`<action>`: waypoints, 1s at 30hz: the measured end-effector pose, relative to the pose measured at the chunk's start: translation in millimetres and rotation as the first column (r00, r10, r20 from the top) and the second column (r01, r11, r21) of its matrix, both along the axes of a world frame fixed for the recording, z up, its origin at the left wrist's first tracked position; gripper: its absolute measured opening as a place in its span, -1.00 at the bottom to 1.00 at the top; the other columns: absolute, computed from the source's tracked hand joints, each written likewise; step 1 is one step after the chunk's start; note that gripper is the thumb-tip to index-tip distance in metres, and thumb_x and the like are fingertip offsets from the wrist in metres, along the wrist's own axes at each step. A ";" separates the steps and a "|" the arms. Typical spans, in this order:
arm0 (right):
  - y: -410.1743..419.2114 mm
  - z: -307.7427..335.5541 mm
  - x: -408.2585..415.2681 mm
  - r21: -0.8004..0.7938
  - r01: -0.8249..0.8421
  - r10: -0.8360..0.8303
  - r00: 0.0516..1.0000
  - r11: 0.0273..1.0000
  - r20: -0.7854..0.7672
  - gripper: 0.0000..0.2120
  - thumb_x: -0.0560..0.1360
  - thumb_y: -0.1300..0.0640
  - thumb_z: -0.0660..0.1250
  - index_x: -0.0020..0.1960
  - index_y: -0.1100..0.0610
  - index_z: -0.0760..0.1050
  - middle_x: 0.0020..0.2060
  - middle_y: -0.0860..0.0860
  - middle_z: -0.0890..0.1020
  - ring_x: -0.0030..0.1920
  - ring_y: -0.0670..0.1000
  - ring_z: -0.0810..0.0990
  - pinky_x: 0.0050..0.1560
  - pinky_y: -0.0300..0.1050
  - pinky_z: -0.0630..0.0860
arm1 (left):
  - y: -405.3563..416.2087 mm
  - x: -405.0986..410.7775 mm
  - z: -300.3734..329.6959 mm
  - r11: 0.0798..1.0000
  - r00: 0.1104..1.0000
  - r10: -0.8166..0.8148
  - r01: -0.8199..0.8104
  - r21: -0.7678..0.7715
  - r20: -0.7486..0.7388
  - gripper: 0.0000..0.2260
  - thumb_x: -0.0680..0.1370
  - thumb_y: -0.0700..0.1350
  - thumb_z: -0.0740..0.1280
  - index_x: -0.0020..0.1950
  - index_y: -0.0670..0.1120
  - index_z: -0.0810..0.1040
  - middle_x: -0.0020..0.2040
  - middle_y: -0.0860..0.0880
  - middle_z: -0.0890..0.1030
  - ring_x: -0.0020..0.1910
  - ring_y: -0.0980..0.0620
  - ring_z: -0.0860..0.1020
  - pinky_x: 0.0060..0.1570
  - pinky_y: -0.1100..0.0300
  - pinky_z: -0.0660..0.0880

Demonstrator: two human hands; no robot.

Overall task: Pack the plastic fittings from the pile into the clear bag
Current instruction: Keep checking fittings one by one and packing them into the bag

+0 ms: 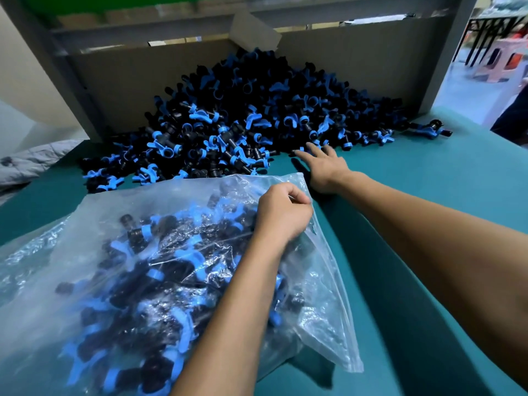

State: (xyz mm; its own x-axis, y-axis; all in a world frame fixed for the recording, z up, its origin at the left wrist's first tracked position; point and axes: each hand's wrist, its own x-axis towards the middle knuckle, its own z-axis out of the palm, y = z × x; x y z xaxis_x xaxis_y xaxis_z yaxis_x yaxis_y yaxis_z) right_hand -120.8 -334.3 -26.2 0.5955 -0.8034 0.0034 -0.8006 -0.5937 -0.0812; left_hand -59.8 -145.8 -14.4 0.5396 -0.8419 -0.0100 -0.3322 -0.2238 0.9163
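Many black-and-blue plastic fittings already fill the clear plastic bag (137, 270), lying beneath and left of the left hand (281, 212), which pinches the bag's upper edge. Beyond both hands: heaped pile of black-and-blue fittings (237, 118) on green tabletop (400, 224). Right hand (323, 167), fingers spread flat, touches the pile's near edge. Step: fetching more. Next: close fingers on fittings, carry to bag mouth.
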 end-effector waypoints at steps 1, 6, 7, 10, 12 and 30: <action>-0.6 0.2 -0.2 0.002 0.004 -0.004 1.000 1.000 0.010 -0.38 0.57 0.15 0.20 0.58 -0.14 0.16 0.63 -0.04 -0.02 0.55 0.24 0.13 0.45 0.23 0.25 | 0.5 -0.9 -0.3 1.000 0.999 -0.001 0.001 0.002 0.036 -0.87 0.44 -0.25 0.36 -0.20 -0.03 0.63 -0.25 0.08 0.65 -0.27 0.03 0.58 -0.24 0.21 0.49; 16.4 1.9 -10.4 -0.184 -0.040 0.073 0.982 0.982 0.172 -0.71 0.54 0.13 0.29 0.25 0.08 0.56 0.28 0.13 0.39 0.18 0.27 0.47 0.21 0.07 0.43 | 1.2 -2.7 2.0 1.000 0.996 0.006 -0.006 0.002 0.087 -0.79 0.47 -0.27 0.26 -0.14 -0.01 0.63 -0.23 0.05 0.63 -0.36 0.04 0.52 -0.44 0.29 0.36; 22.8 1.5 -15.4 -0.212 -0.040 0.095 0.962 0.976 0.256 -0.76 0.52 0.17 0.32 0.18 0.14 0.56 0.20 0.15 0.43 0.09 0.28 0.50 0.14 0.06 0.46 | 1.9 -2.9 2.8 1.000 0.996 0.010 -0.011 0.000 0.085 -0.74 0.46 -0.30 0.21 -0.13 0.01 0.62 -0.25 0.03 0.62 -0.44 0.07 0.47 -0.52 0.31 0.32; 42.7 -1.8 -36.2 -0.250 0.008 0.117 0.869 0.968 0.482 -0.80 0.44 0.30 0.38 0.03 0.21 0.46 0.04 0.16 0.49 -0.04 0.26 0.50 -0.08 0.07 0.47 | 4.8 -3.0 5.2 0.999 0.999 0.035 -0.034 -0.027 0.036 -0.61 0.45 -0.36 0.13 -0.11 0.03 0.64 -0.25 0.01 0.59 -0.59 0.13 0.35 -0.61 0.31 0.25; 51.2 -4.8 -50.4 -0.244 0.038 0.102 0.837 0.969 0.537 -0.77 0.43 0.32 0.39 0.06 0.21 0.45 -0.03 0.16 0.54 -0.05 0.24 0.50 -0.11 0.01 0.42 | 6.5 -2.8 7.7 0.999 0.998 0.048 -0.048 -0.006 0.029 -0.57 0.46 -0.38 0.11 -0.10 0.06 0.67 -0.16 0.07 0.62 -0.51 0.10 0.43 -0.55 0.30 0.28; 107.9 -8.4 -93.0 0.459 -0.413 -0.457 0.112 0.786 0.882 -0.88 0.62 0.19 0.34 -0.06 0.10 0.63 -0.31 0.05 0.57 -0.47 -0.03 0.49 -0.43 -0.25 0.45 | 6.5 -4.5 9.1 0.991 0.982 -0.095 0.078 -0.107 -0.164 -0.83 0.59 0.04 0.45 -0.17 0.03 0.68 -0.11 -0.10 0.74 -0.25 0.09 0.56 -0.02 0.02 0.60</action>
State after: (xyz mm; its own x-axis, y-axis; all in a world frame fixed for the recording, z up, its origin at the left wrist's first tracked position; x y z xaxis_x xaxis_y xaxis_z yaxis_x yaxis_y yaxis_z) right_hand -213.8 -226.4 -34.5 0.3954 -0.9051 0.1561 0.2293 -0.0672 -0.9710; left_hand -64.4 -139.4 -5.3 0.4627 -0.8865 -0.0084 -0.1852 -0.1060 0.9770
